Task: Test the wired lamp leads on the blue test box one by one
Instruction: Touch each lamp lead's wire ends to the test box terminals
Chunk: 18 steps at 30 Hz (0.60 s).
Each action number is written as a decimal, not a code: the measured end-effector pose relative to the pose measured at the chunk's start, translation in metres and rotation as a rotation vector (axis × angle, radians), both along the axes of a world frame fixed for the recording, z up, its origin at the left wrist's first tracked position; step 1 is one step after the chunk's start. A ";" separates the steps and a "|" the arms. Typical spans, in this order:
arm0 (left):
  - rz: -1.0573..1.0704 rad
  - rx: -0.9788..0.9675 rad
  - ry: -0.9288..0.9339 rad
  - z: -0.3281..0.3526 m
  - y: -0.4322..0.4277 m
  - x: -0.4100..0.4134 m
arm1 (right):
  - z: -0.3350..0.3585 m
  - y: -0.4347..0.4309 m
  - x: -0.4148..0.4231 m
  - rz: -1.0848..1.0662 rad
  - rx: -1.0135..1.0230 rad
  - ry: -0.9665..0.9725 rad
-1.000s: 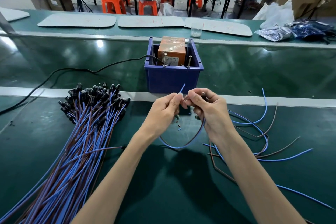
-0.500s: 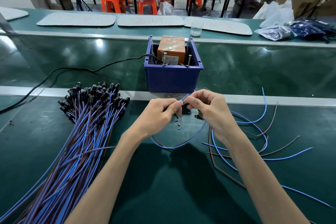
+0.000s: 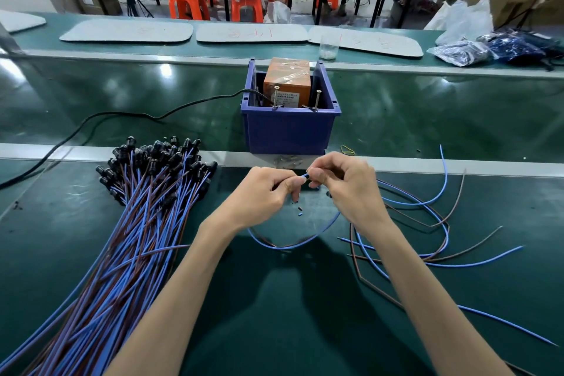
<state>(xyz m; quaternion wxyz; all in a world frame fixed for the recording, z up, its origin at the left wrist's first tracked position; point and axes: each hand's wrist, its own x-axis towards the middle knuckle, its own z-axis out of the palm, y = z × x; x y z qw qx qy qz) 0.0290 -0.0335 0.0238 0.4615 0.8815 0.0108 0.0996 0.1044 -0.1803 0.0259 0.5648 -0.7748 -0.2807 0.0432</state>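
Lamp lead point(image 3: 283, 248) sags between left hand point(image 3: 262, 192) and right hand point(image 3: 345, 189), each grip pinching it, ends mostly hidden.

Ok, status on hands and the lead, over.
Left hand and right hand both pinching one lead, wire looped below. Lead short of blue test box, off its pins. Nothing blocking the way.

Blue test box point(image 3: 290, 131) upright — lamp leads point(image 3: 128, 238) bundled near-left, one lead point(image 3: 287, 247) looped in front.
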 end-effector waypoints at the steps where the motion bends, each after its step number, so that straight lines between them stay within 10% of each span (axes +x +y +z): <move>1: 0.003 0.007 -0.005 -0.001 0.000 0.001 | -0.001 0.001 0.001 -0.021 -0.003 0.017; 13: 0.134 -0.014 -0.086 -0.005 0.020 -0.004 | -0.020 -0.004 0.018 -0.484 0.367 0.481; 18: 0.280 -0.264 -0.111 -0.009 0.013 0.002 | -0.021 -0.005 0.015 -0.412 0.205 0.471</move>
